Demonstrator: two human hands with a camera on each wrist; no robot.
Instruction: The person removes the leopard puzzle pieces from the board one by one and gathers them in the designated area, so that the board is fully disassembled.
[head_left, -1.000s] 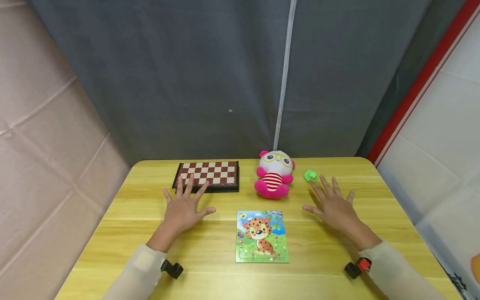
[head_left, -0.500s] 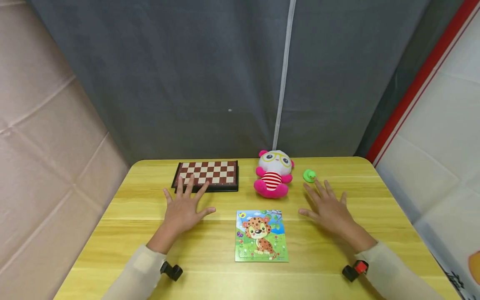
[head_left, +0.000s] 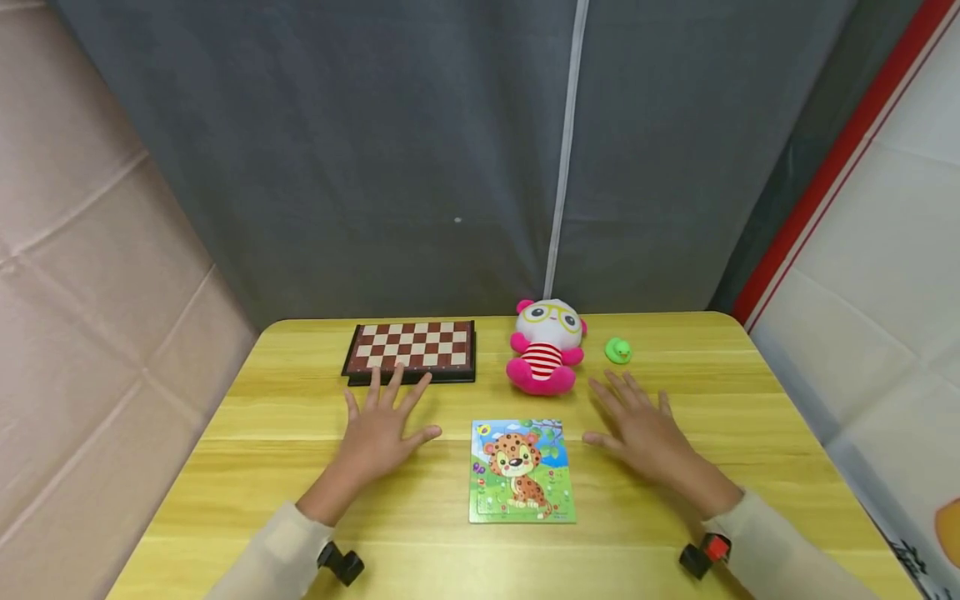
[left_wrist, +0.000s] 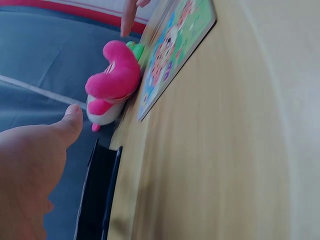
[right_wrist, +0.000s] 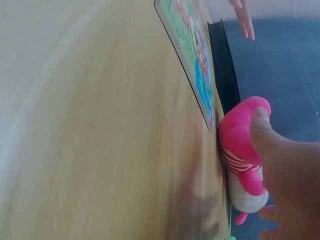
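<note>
My left hand (head_left: 377,435) hovers with fingers spread just in front of a brown-and-cream chessboard (head_left: 412,345), holding nothing. On the other side, my right hand (head_left: 643,432) is likewise spread and holds nothing, its fingertips below a small green rubber duck (head_left: 618,350). Between the hands a square leopard jigsaw puzzle (head_left: 522,472) lies flat. Behind it sits a pink-and-white plush panda (head_left: 546,348) with a striped belly. In the left wrist view the thumb (left_wrist: 72,122) is apart from everything; in the right wrist view the thumb (right_wrist: 262,127) overlaps the plush panda from this angle.
The wooden table (head_left: 420,550) ends at a dark grey curtain (head_left: 375,167) behind. Pale padded wall (head_left: 112,333) stands at the left, and a white panel (head_left: 885,292) with a red edge strip at the right. Each wrist wears a small black camera.
The right hand has moved left and nearer the body, away from the green duck. More recently the left hand has shifted slightly right and back from the chessboard. The objects stay in place.
</note>
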